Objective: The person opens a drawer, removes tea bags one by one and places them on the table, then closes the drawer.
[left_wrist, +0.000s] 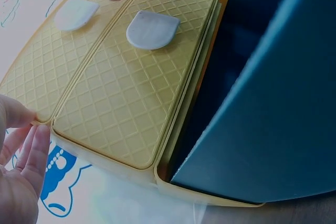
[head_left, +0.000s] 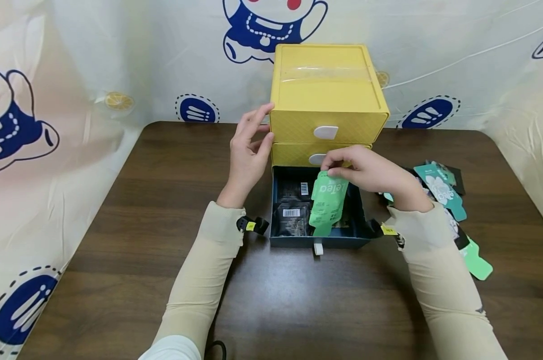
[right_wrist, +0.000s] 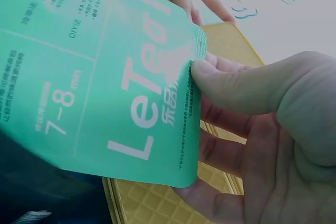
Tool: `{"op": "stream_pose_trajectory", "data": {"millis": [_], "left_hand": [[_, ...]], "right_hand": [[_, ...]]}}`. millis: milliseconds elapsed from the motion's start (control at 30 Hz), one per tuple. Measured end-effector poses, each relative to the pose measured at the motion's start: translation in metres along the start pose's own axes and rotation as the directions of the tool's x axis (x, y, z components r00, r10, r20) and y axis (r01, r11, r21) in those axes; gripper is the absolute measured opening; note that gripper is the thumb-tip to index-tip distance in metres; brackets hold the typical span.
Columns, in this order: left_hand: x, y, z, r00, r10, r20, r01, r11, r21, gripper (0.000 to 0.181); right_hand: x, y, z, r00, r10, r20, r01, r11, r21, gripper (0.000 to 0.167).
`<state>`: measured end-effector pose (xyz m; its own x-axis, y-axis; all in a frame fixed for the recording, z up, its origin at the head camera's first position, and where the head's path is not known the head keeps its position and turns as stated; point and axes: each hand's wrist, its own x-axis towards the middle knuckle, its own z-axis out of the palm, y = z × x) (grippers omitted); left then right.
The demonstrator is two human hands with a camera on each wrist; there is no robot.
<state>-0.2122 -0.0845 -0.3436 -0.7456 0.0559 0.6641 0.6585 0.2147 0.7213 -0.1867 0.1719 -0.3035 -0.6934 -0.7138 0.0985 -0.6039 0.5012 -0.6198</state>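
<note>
My right hand [head_left: 366,167] pinches the top edge of a green tea packet [head_left: 330,200], thumb on its near face. The packet, printed "LeTea", hangs tilted over the pulled-out dark blue bottom drawer [head_left: 316,242]; its print fills much of the right wrist view. Inside the drawer lie black packets [head_left: 291,218] with barcode labels. My left hand [head_left: 250,150], fingers nearly straight, rests against the left side of the yellow drawer box [head_left: 330,95]. In the left wrist view its fingertips [left_wrist: 38,135] touch the box's edge beside the upper drawer fronts.
Green, teal and black packets [head_left: 442,192] lie in a loose pile right of the box, beside my right forearm. A white pull tab [head_left: 318,248] sticks out from the drawer's front. Behind the brown table [head_left: 181,220] hangs a printed white curtain [head_left: 136,45].
</note>
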Motion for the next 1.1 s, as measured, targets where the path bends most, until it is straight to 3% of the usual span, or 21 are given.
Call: {"op": "stream_pose_trajectory", "data": {"millis": [167, 300, 533, 733, 933, 1033, 1100], "left_hand": [[-0.001, 0.0, 0.0, 1.0, 0.003, 0.001, -0.003, 1.0, -0.001, 0.044], [-0.001, 0.0, 0.001, 1.0, 0.004, 0.001, -0.004, 1.0, -0.006, 0.043], [-0.001, 0.0, 0.001, 1.0, 0.005, -0.002, -0.005, 1.0, -0.004, 0.043], [-0.001, -0.002, 0.001, 1.0, 0.014, -0.006, -0.014, 1.0, -0.008, 0.043], [-0.001, -0.003, 0.001, 1.0, 0.026, -0.005, -0.026, 1.0, -0.004, 0.043], [-0.001, -0.004, 0.001, 0.999, 0.032, -0.007, -0.032, 0.999, 0.0, 0.043], [-0.001, -0.004, 0.002, 0.999, 0.037, -0.006, -0.037, 0.999, 0.001, 0.042]], "right_hand": [[-0.011, 0.003, -0.002, 0.994, 0.053, -0.095, -0.051, 0.998, 0.026, 0.011], [-0.02, 0.006, -0.004, 0.977, 0.091, -0.194, -0.08, 0.995, 0.063, 0.011], [-0.03, 0.007, -0.004, 0.924, 0.153, -0.35, -0.117, 0.986, 0.121, 0.011], [-0.036, 0.007, -0.005, 0.878, 0.194, -0.437, -0.124, 0.975, 0.182, 0.012], [-0.046, 0.008, -0.014, 0.798, 0.34, -0.497, -0.187, 0.924, 0.333, 0.011], [-0.051, 0.01, -0.018, 0.783, 0.374, -0.497, -0.164, 0.895, 0.415, 0.014], [-0.055, 0.012, -0.021, 0.773, 0.4, -0.492, -0.12, 0.854, 0.506, 0.016]]}}
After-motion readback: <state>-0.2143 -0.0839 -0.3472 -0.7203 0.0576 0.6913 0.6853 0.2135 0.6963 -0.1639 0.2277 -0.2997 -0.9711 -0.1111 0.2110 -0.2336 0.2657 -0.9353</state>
